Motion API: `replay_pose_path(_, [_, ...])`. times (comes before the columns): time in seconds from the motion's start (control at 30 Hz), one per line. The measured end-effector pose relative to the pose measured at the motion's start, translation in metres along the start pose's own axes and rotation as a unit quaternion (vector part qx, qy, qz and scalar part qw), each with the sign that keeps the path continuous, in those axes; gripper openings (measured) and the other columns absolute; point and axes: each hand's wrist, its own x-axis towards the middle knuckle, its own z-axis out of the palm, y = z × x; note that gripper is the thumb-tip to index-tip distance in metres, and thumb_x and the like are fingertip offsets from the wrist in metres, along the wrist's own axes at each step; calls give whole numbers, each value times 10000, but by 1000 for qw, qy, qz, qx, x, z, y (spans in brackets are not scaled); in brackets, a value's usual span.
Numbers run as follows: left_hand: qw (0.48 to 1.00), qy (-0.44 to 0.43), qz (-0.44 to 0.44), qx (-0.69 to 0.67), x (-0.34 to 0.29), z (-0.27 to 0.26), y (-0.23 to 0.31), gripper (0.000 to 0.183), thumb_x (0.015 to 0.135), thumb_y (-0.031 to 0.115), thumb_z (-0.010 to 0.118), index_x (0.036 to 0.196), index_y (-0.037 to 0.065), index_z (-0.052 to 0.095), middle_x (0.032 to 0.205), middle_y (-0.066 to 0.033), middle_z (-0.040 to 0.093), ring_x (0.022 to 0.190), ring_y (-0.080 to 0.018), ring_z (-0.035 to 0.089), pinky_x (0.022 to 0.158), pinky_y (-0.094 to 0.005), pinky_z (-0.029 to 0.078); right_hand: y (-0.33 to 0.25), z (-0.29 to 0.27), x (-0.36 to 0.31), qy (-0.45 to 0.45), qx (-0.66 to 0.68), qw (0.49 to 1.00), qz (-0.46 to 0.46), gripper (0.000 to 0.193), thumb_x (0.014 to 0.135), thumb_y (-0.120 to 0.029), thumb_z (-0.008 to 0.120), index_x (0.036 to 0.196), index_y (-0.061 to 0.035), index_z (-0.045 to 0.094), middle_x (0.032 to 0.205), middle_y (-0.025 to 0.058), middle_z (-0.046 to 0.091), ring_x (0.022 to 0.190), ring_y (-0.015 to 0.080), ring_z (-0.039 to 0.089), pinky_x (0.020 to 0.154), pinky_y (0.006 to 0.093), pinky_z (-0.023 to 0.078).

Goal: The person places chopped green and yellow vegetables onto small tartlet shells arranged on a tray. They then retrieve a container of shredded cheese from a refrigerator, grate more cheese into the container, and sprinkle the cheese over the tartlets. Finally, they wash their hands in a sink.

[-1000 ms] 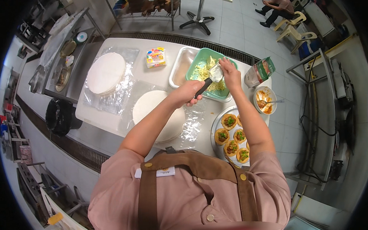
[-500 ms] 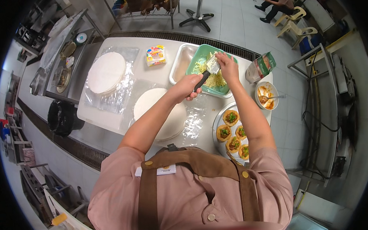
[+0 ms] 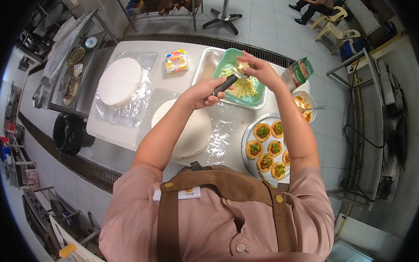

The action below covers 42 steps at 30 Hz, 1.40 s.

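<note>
Grater [image 3: 228, 82] in left hand [image 3: 207, 93], fingers wrapped round its black handle, metal head pointing up toward the right hand; right hand [image 3: 261, 74] bent, fingers closed over a pale block [image 3: 242, 66] at the grater head; exact contact between block and teeth partly hidden by fingers; both hands narrow, near each other, over the green tray [image 3: 230, 56]; pale yellow shreds [image 3: 247, 89] in it, below the hands; silver tray [image 3: 207, 66] under the green one, bare part showing above the left hand; small colourful carton [image 3: 176, 61] on the table [image 3: 179, 81], up and left of the left hand; stack of white rounds [image 3: 120, 81] on clear plastic, far left of the left hand; second white stack [image 3: 191, 134] nearer the body, below the left hand, partly covered by that forearm; round metal tray [image 3: 250, 165] below the right hand, closer to the body, with small topped rounds [image 3: 274, 148], green bits on them; right forearm hides some; green-topped pouch [image 3: 300, 73] just right of the right hand; sauce-smeared bowl [image 3: 312, 114] with spoon [image 3: 316, 108] beside that forearm; seated person [image 3: 319, 2] well beyond the right hand.
</note>
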Motion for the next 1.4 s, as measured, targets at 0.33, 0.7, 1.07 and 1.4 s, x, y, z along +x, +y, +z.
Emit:
replay_pose_path(0.33, [982,86,68,151,-4,23,8,384,1001,380,406,1076,34,555,633,54,495,384,8,347,318,-161,254,30,35,3,209,-181,946,-171,244,919,-117,600,1150,-128,677,1267,122,611,1177,258,587,971,339,465])
replay_pose_path(0.7, [992,72,37,96,1,18,-1,384,1004,402,393,1102,68,557,626,55,477,397,4,352,330,-164,245,18,2,18,236,127,963,-20,267,951,-135,576,1203,-77,644,1147,85,681,1007,130,638,972,299,433])
replay_pose_path(1.07, [977,112,50,172,-2,31,-3,265,1000,334,421,891,99,479,632,17,515,400,-36,421,333,-211,327,48,54,6,296,-286,894,-178,302,911,-58,559,1190,-134,647,1192,126,641,1123,259,609,1062,410,382])
replay_pose_path(1.4, [989,70,42,122,3,19,1,365,1003,391,406,1116,87,574,612,53,491,387,-3,346,326,-177,243,31,19,10,179,3,984,14,350,973,-259,523,1210,-19,617,1257,176,604,1179,307,566,1021,388,394])
